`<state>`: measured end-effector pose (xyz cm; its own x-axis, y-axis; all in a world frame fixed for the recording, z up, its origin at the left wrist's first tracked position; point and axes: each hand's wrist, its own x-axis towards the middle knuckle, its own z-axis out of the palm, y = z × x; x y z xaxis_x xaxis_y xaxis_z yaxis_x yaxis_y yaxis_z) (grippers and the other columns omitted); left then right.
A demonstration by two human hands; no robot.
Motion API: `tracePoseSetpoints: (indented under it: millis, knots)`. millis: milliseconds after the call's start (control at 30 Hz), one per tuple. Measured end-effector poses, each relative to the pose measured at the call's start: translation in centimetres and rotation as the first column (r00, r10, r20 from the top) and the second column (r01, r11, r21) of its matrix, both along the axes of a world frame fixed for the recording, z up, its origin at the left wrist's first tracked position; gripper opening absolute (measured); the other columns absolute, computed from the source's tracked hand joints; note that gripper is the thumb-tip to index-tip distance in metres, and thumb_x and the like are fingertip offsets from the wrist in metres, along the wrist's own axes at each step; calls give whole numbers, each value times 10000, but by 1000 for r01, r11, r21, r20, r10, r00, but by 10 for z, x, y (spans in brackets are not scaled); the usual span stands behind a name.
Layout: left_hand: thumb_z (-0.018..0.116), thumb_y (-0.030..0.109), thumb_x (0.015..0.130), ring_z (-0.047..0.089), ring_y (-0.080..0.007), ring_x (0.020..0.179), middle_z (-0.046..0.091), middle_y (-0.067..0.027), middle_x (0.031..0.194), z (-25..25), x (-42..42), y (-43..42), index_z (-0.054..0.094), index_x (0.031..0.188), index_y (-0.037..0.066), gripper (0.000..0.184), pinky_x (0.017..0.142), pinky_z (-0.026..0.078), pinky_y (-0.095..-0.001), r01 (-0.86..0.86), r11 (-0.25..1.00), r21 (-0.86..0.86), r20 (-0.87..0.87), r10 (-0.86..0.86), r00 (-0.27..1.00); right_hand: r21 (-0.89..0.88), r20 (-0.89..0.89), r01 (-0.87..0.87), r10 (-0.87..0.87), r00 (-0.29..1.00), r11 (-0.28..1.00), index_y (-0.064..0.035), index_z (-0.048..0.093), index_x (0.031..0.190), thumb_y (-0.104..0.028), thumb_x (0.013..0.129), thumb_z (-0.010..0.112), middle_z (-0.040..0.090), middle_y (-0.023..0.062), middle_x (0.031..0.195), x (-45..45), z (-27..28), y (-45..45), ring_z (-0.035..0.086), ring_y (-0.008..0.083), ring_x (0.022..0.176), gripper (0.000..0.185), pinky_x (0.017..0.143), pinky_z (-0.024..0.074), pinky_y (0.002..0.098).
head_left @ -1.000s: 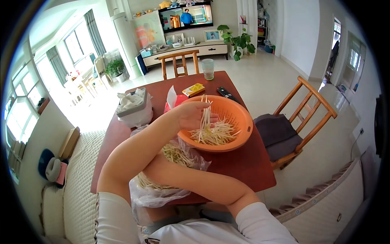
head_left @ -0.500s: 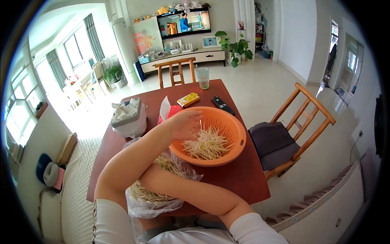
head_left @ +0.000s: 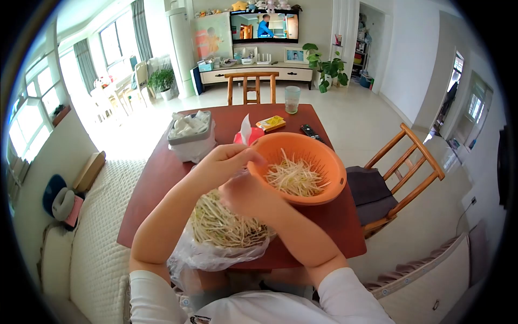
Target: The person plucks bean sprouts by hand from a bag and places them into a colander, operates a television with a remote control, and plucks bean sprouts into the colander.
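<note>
My left hand (head_left: 229, 162) is raised at the left rim of the orange colander (head_left: 332, 181), its fingers bent together; whatever they might hold is too small to tell. Just below and nearer to me, my right hand (head_left: 243, 191) is blurred, with its fingers hidden, over the far edge of the bag of sprouts. Pale bean sprouts (head_left: 297, 175) lie in a heap inside the colander. A larger pile of sprouts (head_left: 224, 224) sits in the open clear plastic bag (head_left: 216, 256) at the table's near edge.
On the red-brown table (head_left: 162, 183) stand a lined grey bin (head_left: 191, 135), a red tissue pack (head_left: 247, 135), a yellow box (head_left: 271, 123), a remote (head_left: 311, 132) and a glass (head_left: 292, 100). Wooden chairs stand at the far side (head_left: 252, 86) and the right (head_left: 410, 167).
My left hand has drawn back from over the colander. My right hand has come up from under the left forearm, so the arms no longer cross. Sprouts dangling from my left hand earlier have dropped.
</note>
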<state>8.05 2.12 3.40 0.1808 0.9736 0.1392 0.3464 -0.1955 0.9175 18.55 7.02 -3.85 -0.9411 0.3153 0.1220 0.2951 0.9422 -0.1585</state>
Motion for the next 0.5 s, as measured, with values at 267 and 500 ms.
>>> tracePoseSetpoints:
  millis: [267,500]
  knots:
    - [682,114,806,596,-177,947,656,-62,1006,-53,-57,-87,659,915,30,139,811,463,-298,-257,925,279,-193,316,929,21,-307,-145,144,941,989,-82,618,941,-136,822,577,611,108,906,49,-19,-16,619,284,867,137,733,502,396]
    - [708,292,779,385,-273,1306,523,-110,1302,-92,-69,-125,575,1185,100,469,1108,120,-574,-308,873,378,-701,487,520,-102,-116,-67,55,992,993,-67,616,977,-199,797,650,616,112,902,78,-30,-26,610,296,882,226,747,489,395]
